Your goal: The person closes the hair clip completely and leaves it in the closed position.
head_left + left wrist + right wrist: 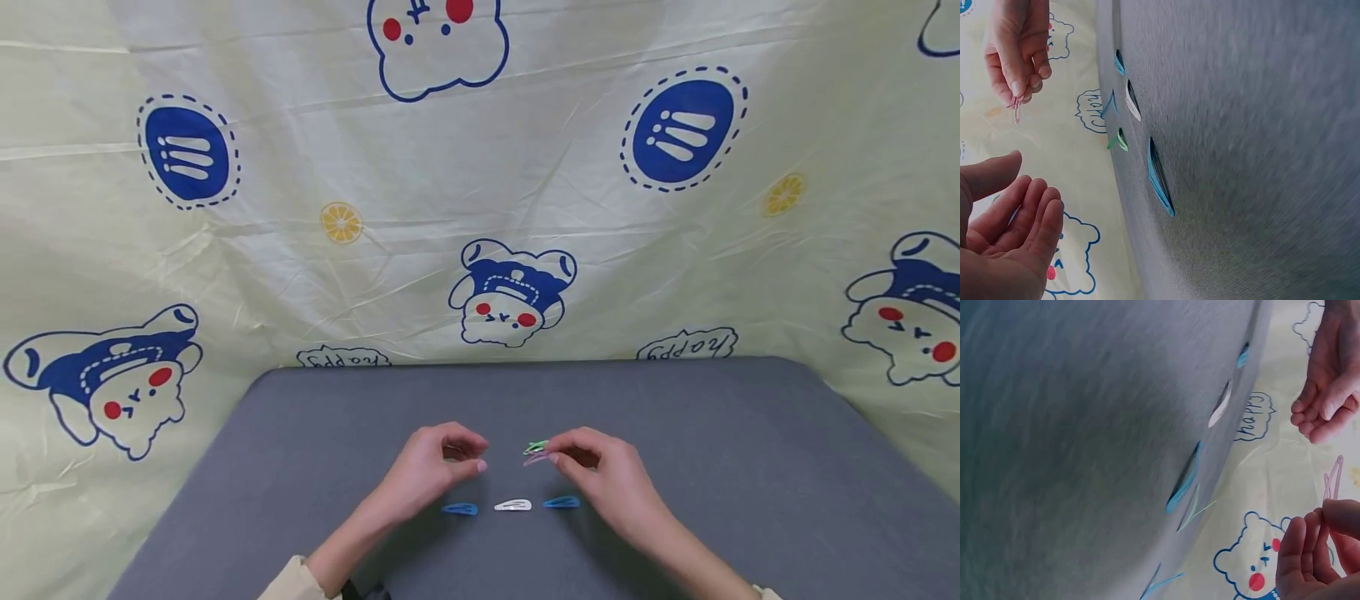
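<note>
Between thumb and fingertips, my right hand [611, 471] pinches a pink hair clip [1334, 478], its two arms spread apart in the right wrist view. My left hand [431, 467] hovers to the left, holding nothing, its thumb apart from loosely bent fingers in the left wrist view. A green hair clip [1122, 139] lies spread on the table; in the head view it shows just behind the pink one. Closer to me, a white hair clip [513, 505] sits between a left blue hair clip [460, 509] and a right blue hair clip [562, 502].
Another blue hair clip [1161, 584] stands spread on the grey table [337, 408], hidden in the head view. A pale patterned curtain [285, 283] hangs behind the table's far edge and along its sides. Part of a dark object [367, 592] shows near my left cuff.
</note>
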`<state>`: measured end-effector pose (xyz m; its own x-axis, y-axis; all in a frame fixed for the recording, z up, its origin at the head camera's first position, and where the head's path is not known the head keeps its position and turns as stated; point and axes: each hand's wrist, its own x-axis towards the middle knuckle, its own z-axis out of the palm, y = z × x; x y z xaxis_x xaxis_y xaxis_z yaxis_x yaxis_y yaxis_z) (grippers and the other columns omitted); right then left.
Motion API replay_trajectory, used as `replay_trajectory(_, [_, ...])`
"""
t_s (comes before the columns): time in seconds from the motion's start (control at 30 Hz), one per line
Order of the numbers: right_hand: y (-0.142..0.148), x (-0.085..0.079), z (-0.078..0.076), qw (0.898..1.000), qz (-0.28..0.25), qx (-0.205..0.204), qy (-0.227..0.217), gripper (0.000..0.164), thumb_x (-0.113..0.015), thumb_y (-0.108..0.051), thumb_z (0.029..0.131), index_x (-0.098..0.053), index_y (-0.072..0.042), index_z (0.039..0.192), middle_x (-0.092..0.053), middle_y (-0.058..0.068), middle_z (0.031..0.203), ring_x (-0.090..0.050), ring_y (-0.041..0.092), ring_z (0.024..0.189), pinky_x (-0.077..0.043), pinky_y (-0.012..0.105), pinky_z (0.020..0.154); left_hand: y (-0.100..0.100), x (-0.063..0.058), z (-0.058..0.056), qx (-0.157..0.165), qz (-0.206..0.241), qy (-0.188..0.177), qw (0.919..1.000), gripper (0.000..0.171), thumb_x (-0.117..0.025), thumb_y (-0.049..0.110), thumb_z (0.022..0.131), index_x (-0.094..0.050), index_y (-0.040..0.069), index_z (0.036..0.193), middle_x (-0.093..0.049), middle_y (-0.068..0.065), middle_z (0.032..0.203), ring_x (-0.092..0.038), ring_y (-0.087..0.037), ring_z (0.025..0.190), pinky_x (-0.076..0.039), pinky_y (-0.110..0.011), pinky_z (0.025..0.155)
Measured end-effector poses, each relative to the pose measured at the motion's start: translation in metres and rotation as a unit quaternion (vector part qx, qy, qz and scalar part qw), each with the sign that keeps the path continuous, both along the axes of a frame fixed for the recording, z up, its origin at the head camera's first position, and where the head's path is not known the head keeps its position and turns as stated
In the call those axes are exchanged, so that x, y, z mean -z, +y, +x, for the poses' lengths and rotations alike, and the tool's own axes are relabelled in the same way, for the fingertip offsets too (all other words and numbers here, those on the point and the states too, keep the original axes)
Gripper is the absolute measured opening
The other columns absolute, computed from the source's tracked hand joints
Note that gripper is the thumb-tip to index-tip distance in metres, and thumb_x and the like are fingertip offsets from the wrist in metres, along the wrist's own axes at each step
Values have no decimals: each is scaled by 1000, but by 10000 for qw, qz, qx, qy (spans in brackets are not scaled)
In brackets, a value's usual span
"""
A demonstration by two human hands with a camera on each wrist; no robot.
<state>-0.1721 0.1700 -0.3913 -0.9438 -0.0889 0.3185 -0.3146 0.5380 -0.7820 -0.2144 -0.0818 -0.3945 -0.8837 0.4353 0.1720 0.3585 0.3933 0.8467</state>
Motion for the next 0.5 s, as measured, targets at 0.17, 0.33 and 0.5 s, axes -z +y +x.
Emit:
replay_trajectory(0.17, [-3,-4,10,9999,-53,128,19,17,-75,-7,87,-74,-22,93,-67,-12,90,-63,7,81,-53,27,76,-2,-4,14,-43,56,-158,9999,19,-77,19,87,-73,17,105,-69,1,104,-64,-12,91,-51,-29,83])
replay_trajectory(0.33, [-6,-8,21,9994,21,194,280,19,-74,-8,88,-74,-25,94,-66,-15,88,-63,5,81,-52,27,76,-1,-9,26,-94,259,95,9996,18,-78,18,85,-73,17,102,-68,9,100,-65,-11,91,-51,-36,87])
replay_trajectory(0.5, [-9,-9,30,9975,15,127,691,25,-75,-9,87,-72,-33,94,-66,-14,87,-62,4,78,-52,25,75,1,-15,37,-125,348,152,9992,17,-79,17,84,-74,18,101,-68,11,98,-65,-13,92,-51,-38,88])
